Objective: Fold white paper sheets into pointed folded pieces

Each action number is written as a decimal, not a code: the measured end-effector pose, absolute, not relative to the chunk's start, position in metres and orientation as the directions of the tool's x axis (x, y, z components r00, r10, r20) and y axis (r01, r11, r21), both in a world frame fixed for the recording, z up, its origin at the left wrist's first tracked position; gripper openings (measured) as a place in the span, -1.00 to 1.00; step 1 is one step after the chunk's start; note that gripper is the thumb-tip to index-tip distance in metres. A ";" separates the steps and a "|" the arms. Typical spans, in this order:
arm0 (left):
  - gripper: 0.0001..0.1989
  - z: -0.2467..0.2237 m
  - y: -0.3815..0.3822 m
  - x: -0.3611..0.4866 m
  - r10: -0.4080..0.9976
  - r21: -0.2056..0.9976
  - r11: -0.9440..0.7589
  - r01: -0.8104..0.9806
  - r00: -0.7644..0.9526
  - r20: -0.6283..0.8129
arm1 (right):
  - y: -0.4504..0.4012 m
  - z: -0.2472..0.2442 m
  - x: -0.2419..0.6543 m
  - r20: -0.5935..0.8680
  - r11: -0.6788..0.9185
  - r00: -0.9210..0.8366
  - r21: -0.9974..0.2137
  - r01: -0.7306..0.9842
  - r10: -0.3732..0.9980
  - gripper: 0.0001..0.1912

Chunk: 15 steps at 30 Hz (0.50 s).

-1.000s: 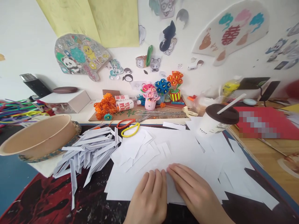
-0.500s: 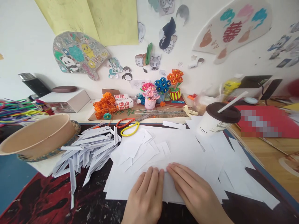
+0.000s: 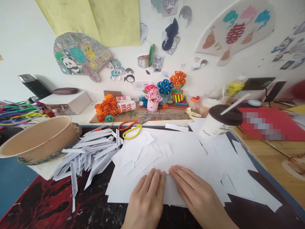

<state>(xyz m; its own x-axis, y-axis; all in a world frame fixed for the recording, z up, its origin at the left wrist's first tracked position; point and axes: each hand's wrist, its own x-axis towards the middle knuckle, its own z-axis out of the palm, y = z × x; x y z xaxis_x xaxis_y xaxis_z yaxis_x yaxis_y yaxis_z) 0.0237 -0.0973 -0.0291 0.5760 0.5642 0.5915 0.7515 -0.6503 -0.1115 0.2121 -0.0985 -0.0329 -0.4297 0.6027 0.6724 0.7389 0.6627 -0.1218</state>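
Observation:
White paper sheets [image 3: 188, 143] lie spread over the dark table. Near their front edge my left hand [image 3: 149, 195] presses its fingertips on a piece of white paper, fingers together. Beside it, slightly apart, my right hand [image 3: 194, 190] presses the same paper, its fingers also together. The outline of that piece blends into the white sheets beneath. Smaller cut pieces [image 3: 138, 149] rest just beyond my fingertips. To the left is a heap of folded white paper strips [image 3: 95, 152]. Scissors [image 3: 132, 130] with one red and one yellow handle lie behind the papers.
A round tan basin [image 3: 45, 136] stands at the left. A lidded cup [image 3: 218, 122] with a straw stands on the papers at the back right. Flower pots [image 3: 152, 105] and orange flowers [image 3: 107, 106] line the wall. A red packet [image 3: 267, 124] lies far right.
Both hands have moved very slightly up and to the left along the paper. The camera view has shifted a little.

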 end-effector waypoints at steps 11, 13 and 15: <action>-0.66 -0.014 -0.093 0.027 0.628 0.130 -0.659 0.741 0.447 0.637 | -0.097 -0.032 0.211 0.630 0.645 -0.401 -0.215 0.733 0.665 -0.72; -0.68 -0.004 -0.103 0.028 0.716 0.329 -0.621 0.711 0.345 0.607 | -0.097 -0.033 0.212 0.596 0.639 -0.404 -0.251 0.727 0.694 -0.71; -0.65 -0.002 -0.122 0.025 0.775 0.442 -0.602 0.665 0.355 0.522 | -0.097 -0.035 0.213 0.588 0.639 -0.407 -0.260 0.724 0.699 -0.71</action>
